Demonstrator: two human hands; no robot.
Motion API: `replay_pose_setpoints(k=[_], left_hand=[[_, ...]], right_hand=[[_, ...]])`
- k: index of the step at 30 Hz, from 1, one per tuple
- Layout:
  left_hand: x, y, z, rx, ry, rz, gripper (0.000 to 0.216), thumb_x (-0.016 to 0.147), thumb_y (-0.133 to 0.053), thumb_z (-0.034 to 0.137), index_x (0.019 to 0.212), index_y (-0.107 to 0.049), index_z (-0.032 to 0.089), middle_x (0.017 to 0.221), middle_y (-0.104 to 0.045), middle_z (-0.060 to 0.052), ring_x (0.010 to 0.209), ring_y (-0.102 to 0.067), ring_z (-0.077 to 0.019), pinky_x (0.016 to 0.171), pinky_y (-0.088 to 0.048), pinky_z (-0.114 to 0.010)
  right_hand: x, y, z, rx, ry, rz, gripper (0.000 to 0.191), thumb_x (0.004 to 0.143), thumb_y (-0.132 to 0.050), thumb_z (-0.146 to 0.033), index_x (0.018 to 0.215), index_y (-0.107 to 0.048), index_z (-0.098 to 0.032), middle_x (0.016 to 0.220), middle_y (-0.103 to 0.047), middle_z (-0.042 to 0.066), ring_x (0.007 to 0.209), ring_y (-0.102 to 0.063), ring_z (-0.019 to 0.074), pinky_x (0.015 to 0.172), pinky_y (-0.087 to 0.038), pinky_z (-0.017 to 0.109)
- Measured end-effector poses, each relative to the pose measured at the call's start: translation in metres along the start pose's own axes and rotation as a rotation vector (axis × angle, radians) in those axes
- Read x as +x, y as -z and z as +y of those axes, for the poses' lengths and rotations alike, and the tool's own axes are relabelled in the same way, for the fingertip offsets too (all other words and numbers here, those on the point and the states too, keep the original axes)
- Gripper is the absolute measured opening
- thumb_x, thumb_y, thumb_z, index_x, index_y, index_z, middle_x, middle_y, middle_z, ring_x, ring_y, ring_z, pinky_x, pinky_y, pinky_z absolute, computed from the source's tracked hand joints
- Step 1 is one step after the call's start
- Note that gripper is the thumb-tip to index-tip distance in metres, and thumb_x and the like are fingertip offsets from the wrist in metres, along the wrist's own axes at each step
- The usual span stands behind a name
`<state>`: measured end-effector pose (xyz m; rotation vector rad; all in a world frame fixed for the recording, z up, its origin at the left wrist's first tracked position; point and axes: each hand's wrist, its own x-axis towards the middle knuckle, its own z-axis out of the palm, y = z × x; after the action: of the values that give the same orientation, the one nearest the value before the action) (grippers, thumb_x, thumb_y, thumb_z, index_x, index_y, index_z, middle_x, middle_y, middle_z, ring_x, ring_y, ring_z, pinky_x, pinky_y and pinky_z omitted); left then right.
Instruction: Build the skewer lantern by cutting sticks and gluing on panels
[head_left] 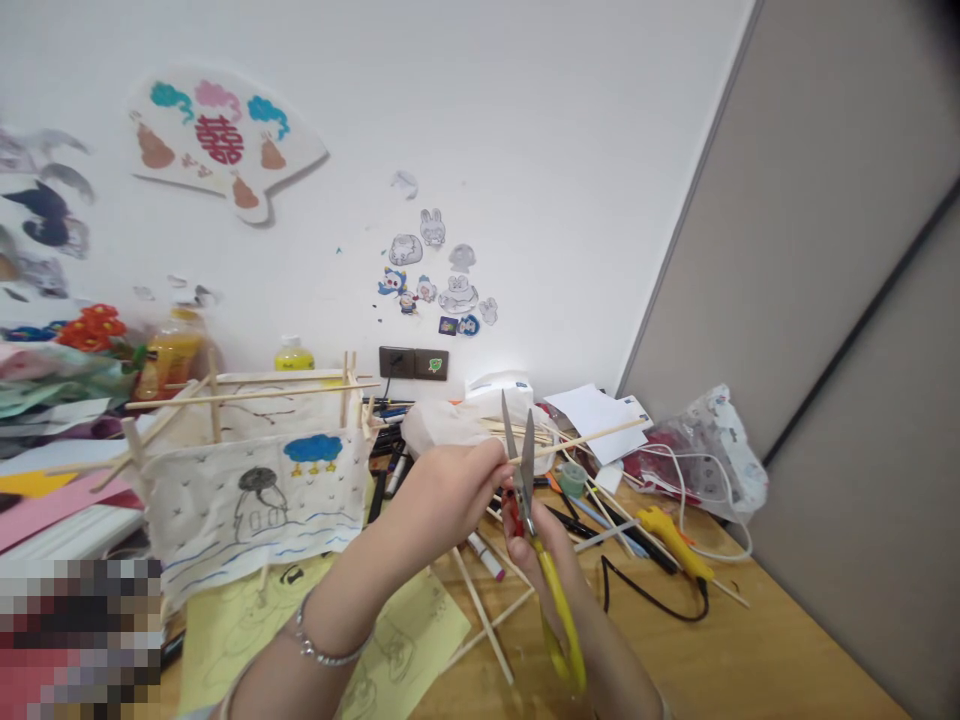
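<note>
My left hand [450,490] pinches one end of a thin wooden stick [592,436] that runs up and to the right. My right hand [555,575] grips yellow-handled scissors [551,590] from below. The scissor blades [519,455] stand upright and slightly apart, with the stick lying between them just beside my left fingertips. A silver bracelet [322,650] is on my left wrist.
A stick-frame lantern with drawn paper panels [255,480] stands at left. Loose sticks [484,625], pens [487,555], a yellow glue gun [671,540] with black cord, yellow paper [420,630], a plastic bag [705,450] and bottles [169,355] crowd the wooden table against the white wall.
</note>
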<state>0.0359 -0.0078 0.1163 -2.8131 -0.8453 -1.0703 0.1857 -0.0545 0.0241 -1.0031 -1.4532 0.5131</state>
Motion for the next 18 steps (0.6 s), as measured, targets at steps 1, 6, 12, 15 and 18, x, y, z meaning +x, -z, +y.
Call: replay_pose_setpoints(k=[1,6,12,15,18], left_hand=[[0.0,0.001,0.0,-0.012,0.016,-0.017,0.025,0.092,-0.036,0.028,0.075,-0.052,0.019,0.061,-0.059,0.002,0.054,-0.054,-0.0121,0.052,-0.036,-0.021],[0.003,0.005,0.01,-0.114,0.213,0.1,0.033,0.091,-0.035,0.037,0.082,-0.06,0.018,0.08,-0.066,-0.007,0.079,-0.061,-0.0213,0.072,-0.045,-0.033],[0.008,0.005,0.036,-1.107,0.508,0.699,0.064,0.083,-0.031,0.067,0.108,-0.056,0.014,0.107,-0.066,-0.014,0.099,-0.062,-0.0249,0.09,-0.046,-0.04],[0.009,0.002,0.043,-1.339,0.554,0.791,0.064,0.075,-0.037,0.074,0.092,-0.058,0.015,0.083,-0.068,-0.009,0.072,-0.066,-0.0217,0.07,-0.052,-0.037],[0.009,0.001,0.043,-1.406,0.516,0.865,0.054,0.077,-0.039,0.069,0.079,-0.055,0.017,0.066,-0.063,-0.003,0.053,-0.06,-0.0154,0.054,-0.048,-0.029]], right_hand=[[-0.001,0.0,0.002,-0.013,0.007,-0.013,0.041,0.078,-0.058,-0.035,0.117,-0.059,-0.024,0.084,-0.061,0.001,0.072,-0.056,0.0171,0.067,-0.05,0.029],[-0.005,-0.004,0.012,-0.117,-0.002,0.011,0.047,0.083,-0.054,-0.035,0.127,-0.05,-0.021,0.1,-0.064,0.006,0.087,-0.06,0.0204,0.076,-0.052,0.033],[-0.012,-0.023,0.009,-0.428,0.096,0.137,0.066,0.074,-0.064,-0.035,0.133,-0.041,-0.017,0.125,-0.055,0.015,0.112,-0.054,0.0294,0.089,-0.048,0.042],[-0.016,-0.032,0.008,-0.561,0.199,0.2,0.066,0.074,-0.063,-0.036,0.133,-0.04,-0.017,0.118,-0.058,0.015,0.11,-0.054,0.0311,0.088,-0.048,0.046],[-0.018,-0.038,0.008,-0.597,0.231,0.209,0.067,0.074,-0.062,-0.036,0.134,-0.038,-0.017,0.112,-0.059,0.014,0.104,-0.056,0.0303,0.083,-0.05,0.045]])
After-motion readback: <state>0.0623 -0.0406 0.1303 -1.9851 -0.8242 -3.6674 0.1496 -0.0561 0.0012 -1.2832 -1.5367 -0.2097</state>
